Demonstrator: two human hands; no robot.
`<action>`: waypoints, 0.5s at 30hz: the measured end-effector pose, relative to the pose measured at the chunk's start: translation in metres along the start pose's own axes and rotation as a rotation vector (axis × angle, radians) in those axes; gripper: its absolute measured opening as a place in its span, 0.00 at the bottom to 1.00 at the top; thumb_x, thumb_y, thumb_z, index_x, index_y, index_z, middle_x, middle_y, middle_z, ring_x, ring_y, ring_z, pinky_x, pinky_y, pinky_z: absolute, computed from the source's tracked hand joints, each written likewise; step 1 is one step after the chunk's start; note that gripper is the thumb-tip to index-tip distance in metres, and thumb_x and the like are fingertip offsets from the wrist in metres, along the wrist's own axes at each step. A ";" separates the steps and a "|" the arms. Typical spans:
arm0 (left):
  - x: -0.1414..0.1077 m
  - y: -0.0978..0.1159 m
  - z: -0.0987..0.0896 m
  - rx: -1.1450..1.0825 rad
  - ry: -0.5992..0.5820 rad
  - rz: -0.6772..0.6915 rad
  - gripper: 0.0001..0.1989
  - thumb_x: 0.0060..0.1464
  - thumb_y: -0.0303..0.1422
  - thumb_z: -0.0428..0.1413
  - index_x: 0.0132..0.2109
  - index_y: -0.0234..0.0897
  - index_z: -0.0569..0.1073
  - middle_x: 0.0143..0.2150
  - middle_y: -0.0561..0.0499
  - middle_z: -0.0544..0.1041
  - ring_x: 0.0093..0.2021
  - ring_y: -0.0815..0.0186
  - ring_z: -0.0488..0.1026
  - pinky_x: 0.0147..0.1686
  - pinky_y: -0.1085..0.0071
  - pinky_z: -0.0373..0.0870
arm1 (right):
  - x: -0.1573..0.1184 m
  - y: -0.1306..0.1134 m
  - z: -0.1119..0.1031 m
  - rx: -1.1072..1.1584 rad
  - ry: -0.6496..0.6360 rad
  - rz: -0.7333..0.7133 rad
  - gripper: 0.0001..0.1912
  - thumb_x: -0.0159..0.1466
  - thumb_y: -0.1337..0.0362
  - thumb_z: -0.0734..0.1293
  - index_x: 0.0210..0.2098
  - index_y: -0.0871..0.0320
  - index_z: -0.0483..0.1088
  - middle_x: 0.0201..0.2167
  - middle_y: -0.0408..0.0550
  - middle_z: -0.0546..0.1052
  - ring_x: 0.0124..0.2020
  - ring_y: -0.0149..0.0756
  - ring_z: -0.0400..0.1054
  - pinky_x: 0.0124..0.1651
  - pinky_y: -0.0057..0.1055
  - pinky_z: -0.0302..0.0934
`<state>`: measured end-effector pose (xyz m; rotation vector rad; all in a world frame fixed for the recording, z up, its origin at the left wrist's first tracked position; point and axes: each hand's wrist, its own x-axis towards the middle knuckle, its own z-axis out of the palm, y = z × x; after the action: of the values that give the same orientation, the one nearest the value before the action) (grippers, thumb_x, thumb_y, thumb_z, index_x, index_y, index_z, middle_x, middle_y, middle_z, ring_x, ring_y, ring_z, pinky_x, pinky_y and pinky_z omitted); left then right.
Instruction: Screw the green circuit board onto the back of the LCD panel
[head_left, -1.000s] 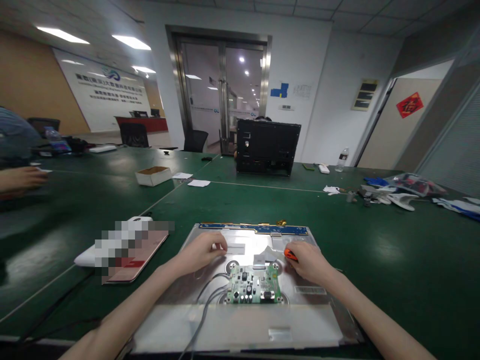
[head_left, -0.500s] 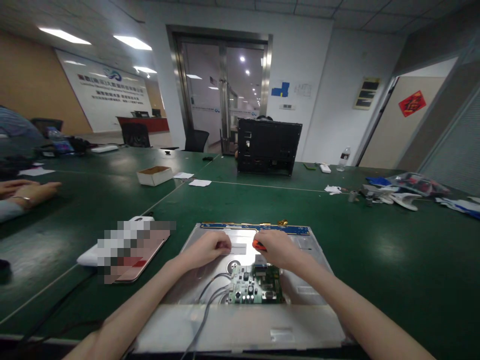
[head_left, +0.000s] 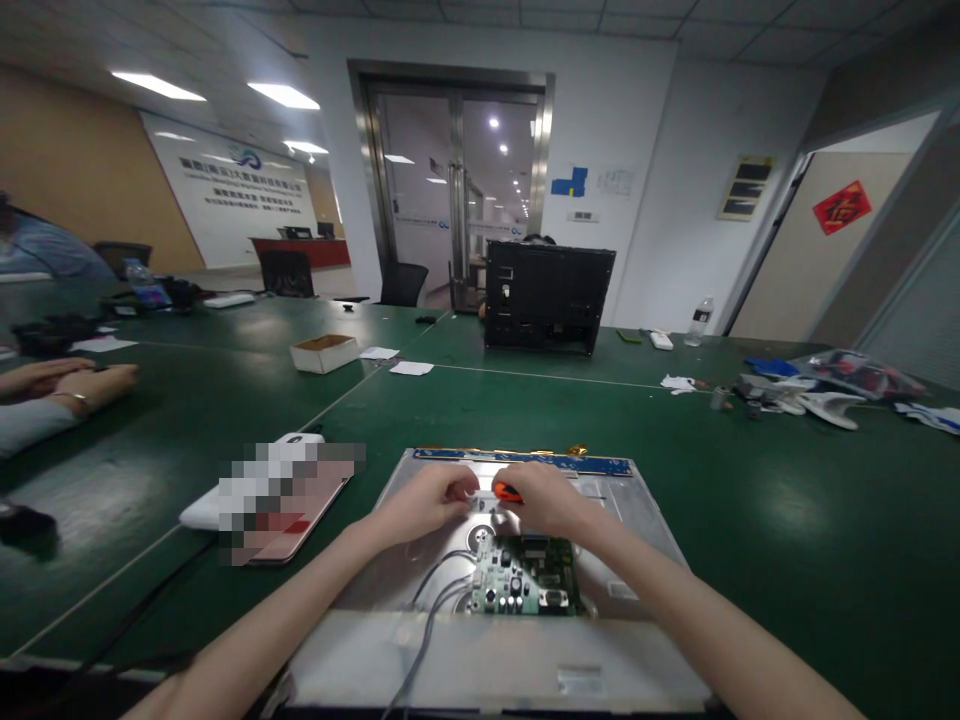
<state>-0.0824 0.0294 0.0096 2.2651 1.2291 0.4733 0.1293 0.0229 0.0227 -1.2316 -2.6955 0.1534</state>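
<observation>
A metal panel [head_left: 637,560] lies on the green table in front of me, with a blue circuit strip [head_left: 600,464] along its far edge and a green circuit board [head_left: 529,578] near its middle. My right hand [head_left: 544,498] is closed around an orange-handled tool [head_left: 508,492] above the panel. Just left of it, my left hand [head_left: 439,500] has its fingers pinched together; a small pale piece shows at the fingertips, too small to name. Dark cables [head_left: 431,610] run from the board toward the near edge.
Phones [head_left: 315,500] lie to the left, near another person's hands [head_left: 90,385]. Farther back are an open box [head_left: 325,354] and an upright black panel [head_left: 550,298]. Bags and scraps [head_left: 832,380] lie at the right, near a bottle [head_left: 700,320].
The view has shifted, moving everything slightly right in the picture. My right hand and the orange tool have come closer to my left hand.
</observation>
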 end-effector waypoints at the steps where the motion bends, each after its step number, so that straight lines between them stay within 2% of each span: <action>1: -0.006 0.002 -0.002 0.028 0.006 0.010 0.07 0.49 0.31 0.54 0.37 0.35 0.72 0.34 0.50 0.76 0.34 0.64 0.71 0.35 0.72 0.66 | -0.009 0.004 -0.004 -0.001 0.012 0.016 0.10 0.58 0.71 0.65 0.39 0.56 0.72 0.38 0.49 0.77 0.39 0.38 0.70 0.35 0.28 0.54; 5: -0.035 0.009 -0.007 0.137 0.017 0.086 0.06 0.52 0.31 0.54 0.38 0.36 0.72 0.38 0.49 0.76 0.37 0.62 0.71 0.38 0.68 0.66 | -0.060 0.017 -0.013 -0.029 0.038 0.072 0.13 0.59 0.73 0.63 0.41 0.56 0.72 0.41 0.48 0.76 0.39 0.37 0.70 0.36 0.29 0.55; 9: -0.056 0.015 -0.002 0.181 -0.002 0.144 0.07 0.54 0.27 0.54 0.42 0.39 0.72 0.41 0.50 0.75 0.41 0.62 0.71 0.41 0.69 0.65 | -0.108 0.023 -0.002 -0.114 -0.041 0.070 0.15 0.59 0.72 0.63 0.46 0.54 0.69 0.43 0.49 0.75 0.36 0.37 0.71 0.33 0.29 0.57; 12: -0.058 0.020 0.004 0.245 -0.012 0.203 0.10 0.54 0.25 0.55 0.44 0.40 0.72 0.43 0.50 0.74 0.43 0.62 0.71 0.42 0.69 0.65 | -0.127 0.021 0.009 -0.205 -0.058 0.003 0.22 0.57 0.71 0.67 0.51 0.54 0.66 0.47 0.50 0.74 0.33 0.38 0.72 0.28 0.29 0.57; 15: -0.052 0.027 0.008 0.370 -0.015 0.290 0.13 0.53 0.23 0.56 0.46 0.40 0.71 0.43 0.49 0.74 0.43 0.60 0.70 0.43 0.66 0.65 | -0.130 0.017 0.015 -0.330 -0.011 -0.144 0.21 0.60 0.73 0.63 0.53 0.57 0.63 0.48 0.53 0.74 0.29 0.34 0.71 0.24 0.28 0.56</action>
<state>-0.0877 -0.0294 0.0155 2.7766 1.0516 0.3525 0.2222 -0.0650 -0.0097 -1.1074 -2.8878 -0.3166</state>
